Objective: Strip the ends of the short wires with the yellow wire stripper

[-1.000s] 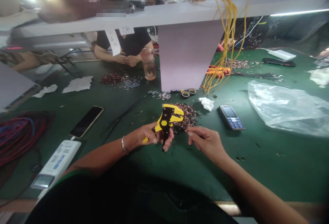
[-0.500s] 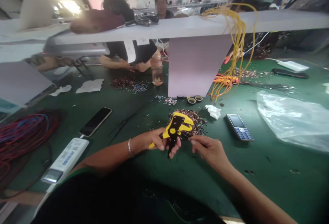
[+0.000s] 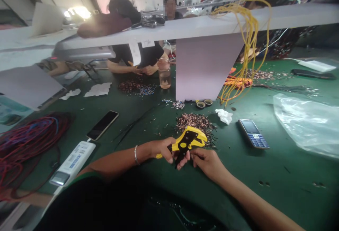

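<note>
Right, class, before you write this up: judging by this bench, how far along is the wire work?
Looks done: a heap of short copper-coloured wire pieces on the green bench mat. In hand: a yellow-and-black wire stripper, gripped by the left hand, with the right hand close beside it. Left: a coil of red and blue wire looks unworked.

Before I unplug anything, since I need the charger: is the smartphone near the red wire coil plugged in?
Plugged in, it seems: a short white cable runs from the smartphone to the white power bank.
</note>
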Tool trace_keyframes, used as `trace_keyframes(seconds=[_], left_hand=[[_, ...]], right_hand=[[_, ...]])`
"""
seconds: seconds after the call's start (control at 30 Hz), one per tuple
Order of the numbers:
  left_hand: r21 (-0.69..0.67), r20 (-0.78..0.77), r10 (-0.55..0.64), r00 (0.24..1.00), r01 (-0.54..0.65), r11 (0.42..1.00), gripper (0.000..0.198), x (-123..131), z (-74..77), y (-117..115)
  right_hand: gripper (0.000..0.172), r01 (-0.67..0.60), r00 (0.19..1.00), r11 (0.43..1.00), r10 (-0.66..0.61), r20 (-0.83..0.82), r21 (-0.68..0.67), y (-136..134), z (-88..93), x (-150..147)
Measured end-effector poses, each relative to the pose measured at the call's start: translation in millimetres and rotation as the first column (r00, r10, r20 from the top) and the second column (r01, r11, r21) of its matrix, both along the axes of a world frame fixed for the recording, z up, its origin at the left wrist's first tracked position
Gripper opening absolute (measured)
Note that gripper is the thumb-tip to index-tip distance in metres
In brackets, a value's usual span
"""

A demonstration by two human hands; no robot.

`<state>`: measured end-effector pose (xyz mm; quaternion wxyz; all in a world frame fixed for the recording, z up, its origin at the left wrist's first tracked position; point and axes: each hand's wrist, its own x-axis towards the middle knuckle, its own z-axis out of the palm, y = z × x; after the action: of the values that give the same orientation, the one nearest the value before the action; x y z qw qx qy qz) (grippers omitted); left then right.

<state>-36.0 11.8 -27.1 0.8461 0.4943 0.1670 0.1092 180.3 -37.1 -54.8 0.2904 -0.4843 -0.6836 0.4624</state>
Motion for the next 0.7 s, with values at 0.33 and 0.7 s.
trace_keyframes(seconds=[0.33, 0.7], left_hand=[[0.047, -0.021, -0.021, 1.000, 0.022, 0.999, 0.049, 2.3, -8.3, 1.5], [0.050, -0.023, -0.045, 0.999, 0.046, 0.998, 0.050, 2.1, -13.9, 2.6]], right_hand=[[0.027, -0.036, 0.998, 0.999, 0.036, -0.054, -0.016, -4.6, -0.8, -0.9], [0.031, -0.076, 0.989, 0.995, 0.067, -0.133, -0.060, -7.9, -1.3, -3.8]])
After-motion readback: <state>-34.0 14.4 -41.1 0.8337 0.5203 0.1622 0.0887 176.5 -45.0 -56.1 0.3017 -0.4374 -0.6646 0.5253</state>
